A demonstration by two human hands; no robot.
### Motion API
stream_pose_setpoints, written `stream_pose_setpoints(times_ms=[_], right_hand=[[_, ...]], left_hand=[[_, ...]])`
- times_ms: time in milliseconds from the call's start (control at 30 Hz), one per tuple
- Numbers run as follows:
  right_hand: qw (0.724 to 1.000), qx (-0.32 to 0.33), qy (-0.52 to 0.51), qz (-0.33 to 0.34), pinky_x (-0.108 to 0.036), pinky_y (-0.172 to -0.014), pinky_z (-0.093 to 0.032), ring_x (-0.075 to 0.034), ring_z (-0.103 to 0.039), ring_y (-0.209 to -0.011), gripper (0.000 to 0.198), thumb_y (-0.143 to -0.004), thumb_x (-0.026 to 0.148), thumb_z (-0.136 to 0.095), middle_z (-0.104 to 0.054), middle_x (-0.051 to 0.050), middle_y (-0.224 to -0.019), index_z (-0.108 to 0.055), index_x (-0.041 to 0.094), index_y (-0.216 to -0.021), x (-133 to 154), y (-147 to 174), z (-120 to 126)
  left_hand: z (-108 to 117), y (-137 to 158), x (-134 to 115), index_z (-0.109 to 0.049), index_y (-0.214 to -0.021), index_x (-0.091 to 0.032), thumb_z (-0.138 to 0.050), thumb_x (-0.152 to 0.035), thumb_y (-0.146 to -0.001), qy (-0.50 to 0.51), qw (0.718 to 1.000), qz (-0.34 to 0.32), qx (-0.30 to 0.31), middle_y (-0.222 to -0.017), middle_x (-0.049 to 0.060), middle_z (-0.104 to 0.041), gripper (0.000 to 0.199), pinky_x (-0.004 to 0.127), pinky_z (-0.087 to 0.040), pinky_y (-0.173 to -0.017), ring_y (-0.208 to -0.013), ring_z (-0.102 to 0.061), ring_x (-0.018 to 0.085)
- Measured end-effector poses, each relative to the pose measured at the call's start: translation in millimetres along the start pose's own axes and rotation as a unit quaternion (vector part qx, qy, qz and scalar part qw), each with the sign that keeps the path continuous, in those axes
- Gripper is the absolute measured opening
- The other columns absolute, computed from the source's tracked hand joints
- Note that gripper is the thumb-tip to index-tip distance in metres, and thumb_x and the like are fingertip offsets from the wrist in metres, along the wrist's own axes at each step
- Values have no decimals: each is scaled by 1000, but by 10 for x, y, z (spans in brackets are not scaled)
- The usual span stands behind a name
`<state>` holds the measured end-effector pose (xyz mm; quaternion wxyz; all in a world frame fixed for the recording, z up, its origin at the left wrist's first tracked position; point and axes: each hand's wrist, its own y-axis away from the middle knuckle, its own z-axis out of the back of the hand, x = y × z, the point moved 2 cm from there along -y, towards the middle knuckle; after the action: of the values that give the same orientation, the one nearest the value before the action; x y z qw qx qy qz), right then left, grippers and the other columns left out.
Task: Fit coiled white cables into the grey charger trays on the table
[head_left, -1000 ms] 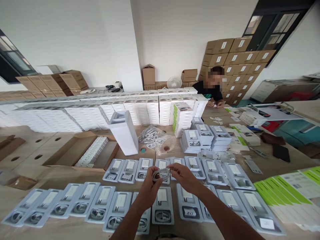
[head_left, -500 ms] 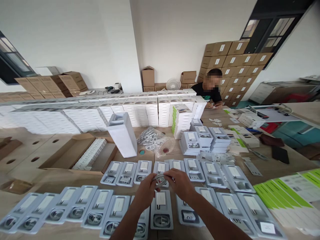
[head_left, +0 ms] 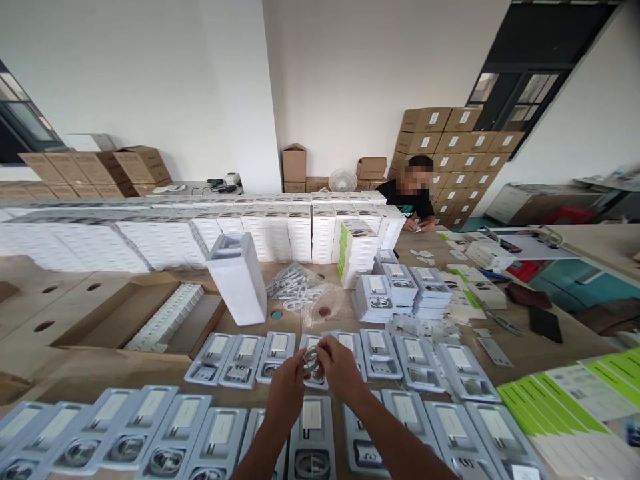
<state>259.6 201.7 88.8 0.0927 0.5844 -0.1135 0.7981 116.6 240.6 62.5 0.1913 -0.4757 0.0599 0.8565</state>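
A coiled white cable (head_left: 310, 360) is held between my two hands, above the rows of grey trays. My left hand (head_left: 287, 385) is closed around the coil's left side. On its right side, the fingers of my right hand (head_left: 341, 368) pinch the cable. Directly below lies a grey tray (head_left: 313, 441) with a white adapter (head_left: 311, 414) in its upper compartment and a coiled cable (head_left: 311, 465) in the lower one. Further trays stand to both sides, several with coiled cables, others with small white pieces. My forearms cover parts of some trays.
A pile of cables in clear plastic (head_left: 295, 287) lies ahead, beside a tall white stack (head_left: 240, 283). An open carton (head_left: 100, 327) is at left. Stacked trays (head_left: 375, 300) and green-white boxes (head_left: 550, 400) stand at right. Across the table sits a person (head_left: 413, 197) behind white box stacks.
The view has tilted up slightly and shifted, so the table appears lower. Both hands still hold the cable coil, with the right hand now closer over its right side.
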Motion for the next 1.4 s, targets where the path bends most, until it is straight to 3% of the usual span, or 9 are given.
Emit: stream_pose_setpoints(times_ms=[200, 300, 433, 700, 833, 1000, 1167, 1267, 1400], right_hand=[[970, 5, -220, -100, -27, -45, -43, -16, -58, -44, 22, -83, 43, -51, -63, 0, -64, -50, 20, -83, -247, 69, -205], [990, -56, -118, -51, -28, -54, -45, -16, -57, -54, 22, -83, 41, -55, -62, -1, -66, -56, 19, -79, -283, 134, -154], [988, -144, 40, 23, -28, -67, -45, -15, -55, -68, 15, -76, 28, -62, -61, -3, -86, -59, 19, -88, -305, 152, 3], [988, 131, 80, -2, -26, -61, -42, -15, -56, -64, 8, -74, 26, -63, -63, 0, -66, -66, 18, -74, -407, 242, 116], [972, 221, -33, -67, -25, -54, -43, -14, -54, -56, 10, -72, 26, -64, -60, 2, -62, -62, 18, -76, -607, 244, -41], [975, 190, -70, -88, -25, -49, -42, -13, -51, -49, 13, -73, 31, -62, -56, 4, -57, -59, 18, -74, -776, 49, -532], [992, 111, 57, -7, -26, -53, -44, -16, -58, -55, 16, -79, 33, -55, -64, -1, -65, -62, 18, -79, -722, -393, -1506], [987, 96, 123, 37, -27, -65, -46, -18, -62, -70, 15, -81, 28, -52, -67, -4, -74, -63, 18, -81, -681, -602, -2083], [972, 107, 197, 65, -27, -69, -43, -18, -60, -71, 15, -82, 20, -50, -65, -4, -72, -63, 17, -79, -708, -679, -2493]], left_hand=[[-38, -28, 55, -66, -117, -16, -60, -40, -78, 273, 958, 81, 18, -103, 9, -73, 46, 38, -56, -82, -93, -68, 26], [-43, -7, 37, -66, -117, -14, -68, -42, -73, 367, 920, 127, 57, -101, 10, -72, 52, 39, -57, -81, -89, -68, 25], [-46, 22, 41, -67, -115, -14, -68, -41, -75, 368, 914, 134, 103, -98, 9, -72, 48, 35, -56, -80, -83, -66, 20], [-27, 290, 233, -71, -107, -16, -51, -23, -80, 236, 947, 93, 197, -80, 5, -69, 34, 25, -50, -57, -61, -61, 13], [41, 477, 366, -65, -116, -16, -51, -29, -82, 272, 936, 118, 192, -85, 6, -68, 39, 26, -51, -58, -65, -63, 14], [566, 675, 920, -50, -129, -18, -56, -37, -81, 197, 964, 176, 23, -117, 11, -61, 52, 30, -54, -68, -89, -64, 20], [1228, 773, 1496, -55, -120, -19, -44, -35, -88, 18, 981, 166, -98, -123, 12, -60, 37, 36, -54, -83, -98, -63, 21], [1353, 658, 1676, -53, -126, -21, -35, -26, -91, -92, 989, 83, -84, -137, 12, -52, 39, 38, -49, -97, -119, -54, 22], [1214, 371, 1923, -42, -139, -19, -37, -11, -84, -252, 967, -1, 27, -151, 10, -38, 56, 44, -30, -115, -139, -34, 22]])
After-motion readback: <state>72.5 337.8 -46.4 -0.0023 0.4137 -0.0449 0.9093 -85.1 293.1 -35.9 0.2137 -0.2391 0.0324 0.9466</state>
